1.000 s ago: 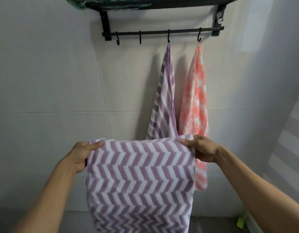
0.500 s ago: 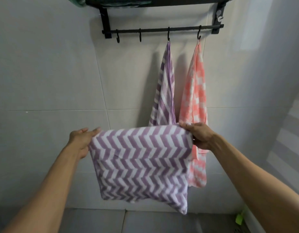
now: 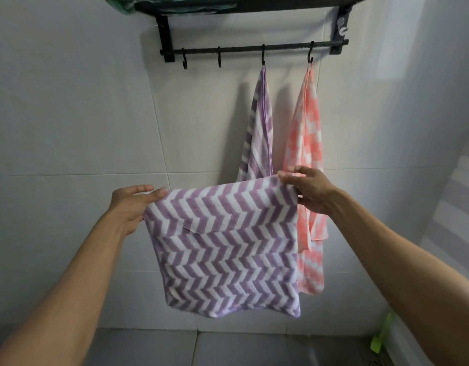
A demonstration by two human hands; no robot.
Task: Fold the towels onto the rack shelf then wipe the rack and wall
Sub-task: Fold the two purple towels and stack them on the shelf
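A purple-and-white chevron towel (image 3: 225,249) hangs folded in front of me, held by its top corners. My left hand (image 3: 130,204) pinches the left corner and my right hand (image 3: 309,191) pinches the right corner. Above, a black wall rack (image 3: 254,50) carries a hook rail and a shelf at the top edge. A second purple striped towel (image 3: 257,133) hangs from the third hook. A pink checked towel (image 3: 307,143) hangs from the fourth hook, partly behind my right hand. Something green (image 3: 122,3) lies on the shelf, mostly cut off.
The white tiled wall (image 3: 69,114) fills the background. Two hooks on the left of the rail are bare. A grey tiled floor (image 3: 228,347) lies below, with a bright green object (image 3: 381,342) at the lower right corner. A side wall rises on the right.
The held towel has been lifted and folded shorter; its lower edge now hangs free above the floor. Both hands have moved up and slightly forward toward the wall.
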